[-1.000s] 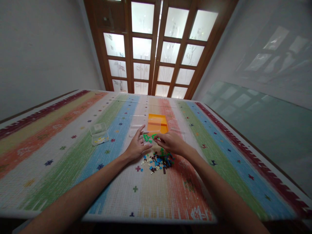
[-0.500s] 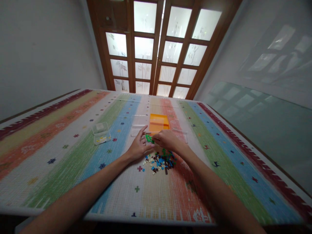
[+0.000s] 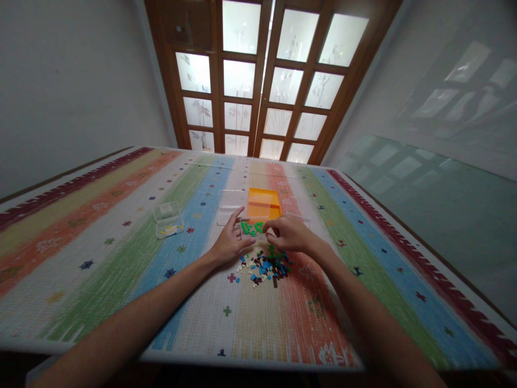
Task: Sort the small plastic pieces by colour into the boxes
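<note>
Inside, green bricks (image 3: 246,227) (clear box (image 3: 258,235)).

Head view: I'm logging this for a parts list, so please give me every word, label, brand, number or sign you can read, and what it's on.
None can be read.
Cloth: a white mark by the near edge, blurred; can't tell lettering from pattern.
Bricks: too small for any marking to show.
Tray: no lettering visible.
Left box: too small to make out any label.
</note>
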A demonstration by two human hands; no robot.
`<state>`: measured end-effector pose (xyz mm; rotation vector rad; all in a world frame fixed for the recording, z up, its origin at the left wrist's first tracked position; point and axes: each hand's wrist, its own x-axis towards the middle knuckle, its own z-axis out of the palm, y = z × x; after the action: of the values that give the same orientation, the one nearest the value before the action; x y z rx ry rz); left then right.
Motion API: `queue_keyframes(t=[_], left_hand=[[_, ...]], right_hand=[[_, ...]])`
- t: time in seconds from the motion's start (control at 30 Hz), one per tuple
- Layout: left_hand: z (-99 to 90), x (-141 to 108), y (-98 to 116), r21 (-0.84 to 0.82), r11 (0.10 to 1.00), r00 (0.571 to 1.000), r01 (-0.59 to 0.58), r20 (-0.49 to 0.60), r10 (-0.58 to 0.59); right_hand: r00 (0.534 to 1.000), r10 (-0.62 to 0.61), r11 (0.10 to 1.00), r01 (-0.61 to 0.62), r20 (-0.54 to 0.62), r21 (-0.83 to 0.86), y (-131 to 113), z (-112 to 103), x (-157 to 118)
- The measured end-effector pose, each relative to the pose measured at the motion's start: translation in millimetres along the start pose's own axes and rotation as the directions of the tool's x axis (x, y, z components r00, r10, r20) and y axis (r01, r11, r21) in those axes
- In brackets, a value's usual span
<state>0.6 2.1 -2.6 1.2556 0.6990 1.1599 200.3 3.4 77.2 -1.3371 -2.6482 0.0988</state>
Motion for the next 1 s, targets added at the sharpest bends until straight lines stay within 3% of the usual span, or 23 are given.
queue_keyframes(t=[0.13,0.4,0.7,1.0], left_hand=[[0.3,0,1,0.021,1.0,1.0,-0.004,-0.023,0.004],[0.5,1,0,0.008,1.0,0.999,-0.009,-0.033,0.009],[-1.5,2,-3,0.009,1.0,0.999,-0.02,-0.029,0.02],[-0.7,1,-2,0.0,1.0,0.999,-0.019,-0.029,0.019]], right_hand=[[0.997,0.014,0.997,-0.02,0.076,0.07,6,0,-10],[0.982,0.031,0.995,-0.048,0.189,0.088,23,20,-19],[0.98,0.029,0.986,-0.061,0.197,0.156,29,25,-27],[0.98,0.048,0.992,-0.068,0.191,0.104,24,27,-26]])
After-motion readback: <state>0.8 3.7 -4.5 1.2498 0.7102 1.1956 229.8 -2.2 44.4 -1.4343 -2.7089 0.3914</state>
